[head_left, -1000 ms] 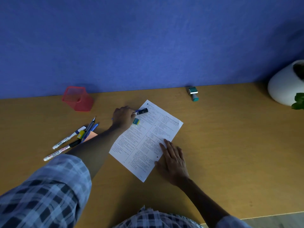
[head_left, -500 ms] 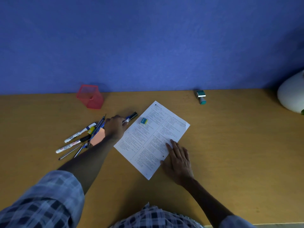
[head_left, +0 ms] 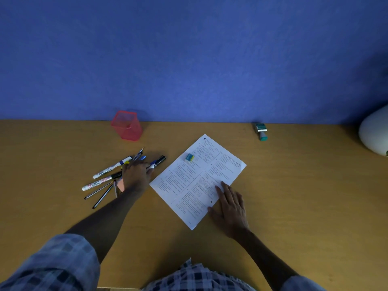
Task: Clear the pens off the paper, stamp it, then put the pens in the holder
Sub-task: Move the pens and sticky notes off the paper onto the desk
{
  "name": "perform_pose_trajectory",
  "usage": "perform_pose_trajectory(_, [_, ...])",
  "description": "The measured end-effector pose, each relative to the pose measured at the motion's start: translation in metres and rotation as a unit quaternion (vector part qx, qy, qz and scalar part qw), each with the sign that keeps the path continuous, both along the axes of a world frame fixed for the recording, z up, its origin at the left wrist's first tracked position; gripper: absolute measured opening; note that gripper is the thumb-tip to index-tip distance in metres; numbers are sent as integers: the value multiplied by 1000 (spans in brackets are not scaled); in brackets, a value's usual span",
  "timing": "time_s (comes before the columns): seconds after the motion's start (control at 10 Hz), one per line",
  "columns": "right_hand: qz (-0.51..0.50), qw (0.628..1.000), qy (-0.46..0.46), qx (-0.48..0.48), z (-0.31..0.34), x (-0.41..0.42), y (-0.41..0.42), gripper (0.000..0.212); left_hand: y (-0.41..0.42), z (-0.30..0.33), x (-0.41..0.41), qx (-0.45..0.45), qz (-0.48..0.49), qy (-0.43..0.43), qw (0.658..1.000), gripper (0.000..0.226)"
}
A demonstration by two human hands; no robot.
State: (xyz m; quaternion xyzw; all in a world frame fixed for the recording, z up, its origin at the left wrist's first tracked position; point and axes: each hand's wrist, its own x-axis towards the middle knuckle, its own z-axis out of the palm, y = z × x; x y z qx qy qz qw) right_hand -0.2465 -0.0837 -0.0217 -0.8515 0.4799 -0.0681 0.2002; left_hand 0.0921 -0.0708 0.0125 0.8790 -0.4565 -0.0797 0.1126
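A printed paper (head_left: 201, 177) lies tilted on the wooden desk. My right hand (head_left: 230, 208) presses flat on its lower right edge. My left hand (head_left: 135, 175) holds a black-capped marker (head_left: 158, 161) just left of the paper, over a pile of pens and markers (head_left: 105, 179). A small blue eraser (head_left: 189, 158) sits on the paper's upper part. The red mesh holder (head_left: 126, 126) stands at the back by the wall. A green stamp (head_left: 261, 131) lies at the back right.
A white rounded pot (head_left: 374, 133) stands at the far right edge. An orange sticky note (head_left: 120, 186) peeks out under my left wrist. The blue wall closes the desk's far side.
My left hand carried the black-capped marker off the paper's top corner and leftward to the pen pile. My right hand stayed on the paper.
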Motion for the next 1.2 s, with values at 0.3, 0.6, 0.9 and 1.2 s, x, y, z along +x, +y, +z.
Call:
perform_pose_trajectory(0.3, [-2, 1000, -9, -7, -3, 0, -1, 76, 19, -6, 8, -29, 0, -42, 999, 18])
perform_pose_trajectory(0.6, [-5, 1000, -16, 0, -4, -1, 0, 76, -7, 3, -18, -65, -68, -33, 995, 40])
perform_pose_trajectory(0.9, [-6, 1000, -16, -3, 1, 0, 0, 76, -61, 14, -63, -40, -256, 40, 965, 44])
perform_pose_trajectory(1.2, [-8, 1000, -4, -3, -5, -1, -2, 77, -81, 4, -79, -11, -328, 19, 944, 33])
